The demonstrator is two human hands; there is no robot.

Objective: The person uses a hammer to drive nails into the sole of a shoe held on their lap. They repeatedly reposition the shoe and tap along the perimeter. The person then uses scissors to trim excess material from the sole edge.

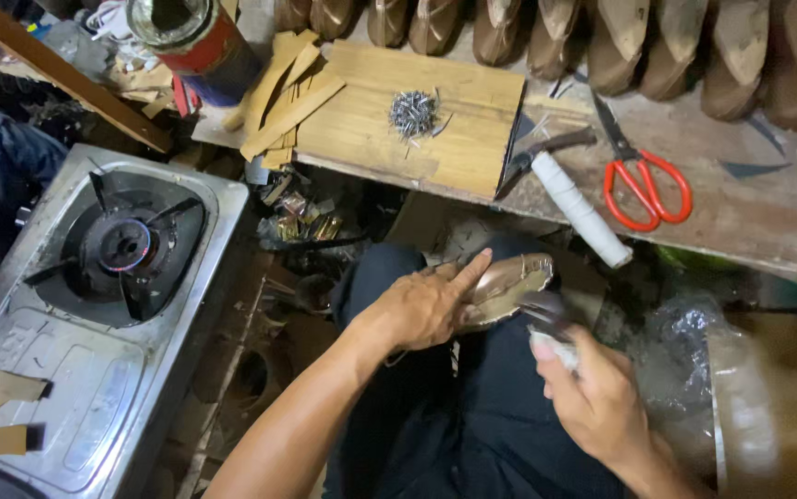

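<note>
My left hand [422, 305] presses on a brown shoe upper stretched over a last [509, 285], which rests on my lap. Its fingers lie along the shoe's side. My right hand [597, 397] grips a blurred metal tool with a pale handle [546, 325], whose head meets the shoe's near edge. A heap of small nails [413, 114] lies on a wooden board [362, 129] on the bench beyond my knees.
A lit single-burner gas stove [131, 248] stands at the left. On the bench lie red-handled scissors [643, 185], a white roll [581, 209] and a dark metal tool [546, 150]. A row of shoe lasts [620, 42] lines the back. A tin can [197, 42] stands at the upper left.
</note>
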